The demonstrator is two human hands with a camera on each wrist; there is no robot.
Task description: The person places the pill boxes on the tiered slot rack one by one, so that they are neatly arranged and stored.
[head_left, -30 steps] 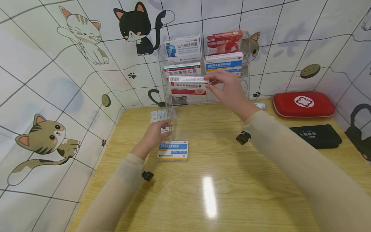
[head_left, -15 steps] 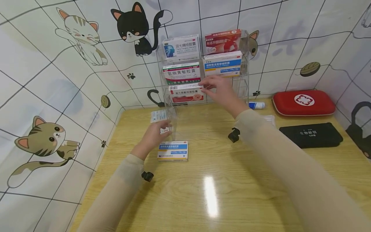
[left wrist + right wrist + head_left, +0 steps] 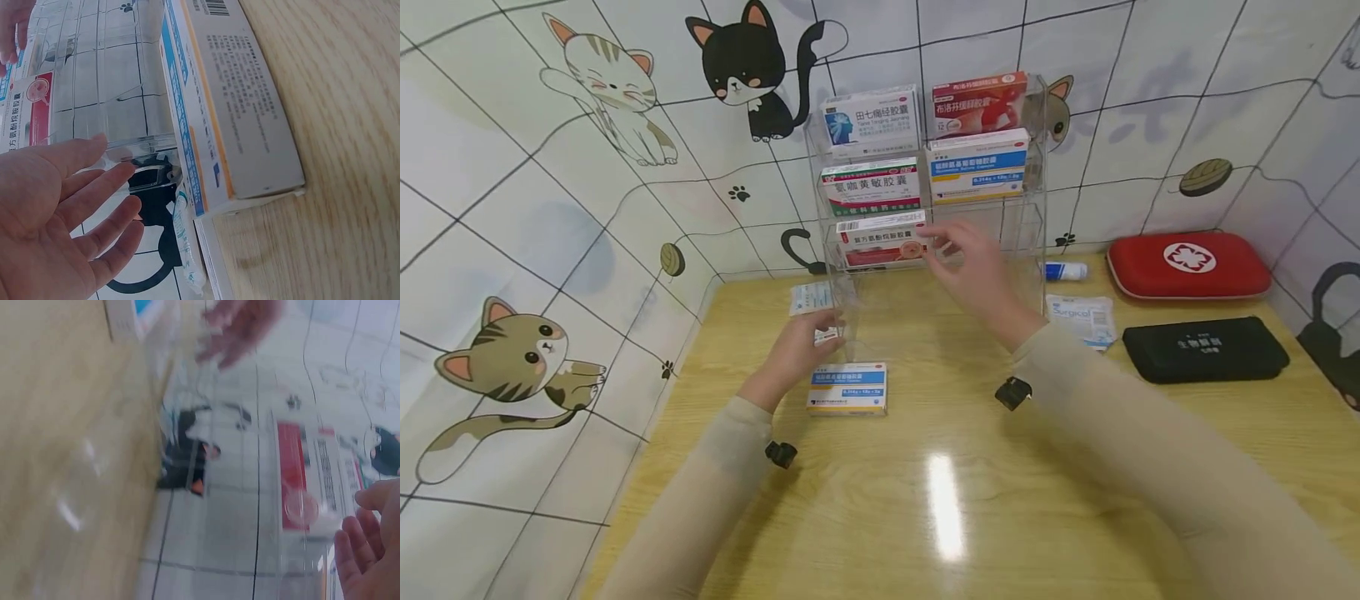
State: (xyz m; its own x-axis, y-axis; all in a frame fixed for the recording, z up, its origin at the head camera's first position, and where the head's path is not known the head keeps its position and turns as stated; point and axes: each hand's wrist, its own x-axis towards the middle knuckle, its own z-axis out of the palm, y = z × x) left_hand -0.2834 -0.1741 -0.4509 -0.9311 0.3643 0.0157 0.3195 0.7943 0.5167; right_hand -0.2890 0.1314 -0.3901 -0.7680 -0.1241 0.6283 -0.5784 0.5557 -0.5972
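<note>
A clear display rack point(image 3: 1030, 225) stands against the wall with several medicine boxes on its tiers. On its lower left tier sits a white-and-red medicine box point(image 3: 880, 243). My right hand point(image 3: 972, 271) hovers by that box's right end, its fingers loosely bent. In the right wrist view, nothing shows between that hand's thumb and fingers. My left hand point(image 3: 801, 346) is beside the rack's lower left side, fingers relaxed and holding nothing in the left wrist view. Just in front of it, a blue-and-white medicine box point(image 3: 847, 396) rests on the table.
Left of the rack is a small printed packet point(image 3: 812, 297), with another item partly hidden by my left hand. To the right lie a blue-and-white tube point(image 3: 1066, 271), a white packet point(image 3: 1084, 321), a red first-aid case point(image 3: 1187, 283) and a black pouch point(image 3: 1206, 350).
The white-and-red box has come down onto the lower left tier. My right hand has let go of it and drawn slightly away. My left hand has stayed put.
</note>
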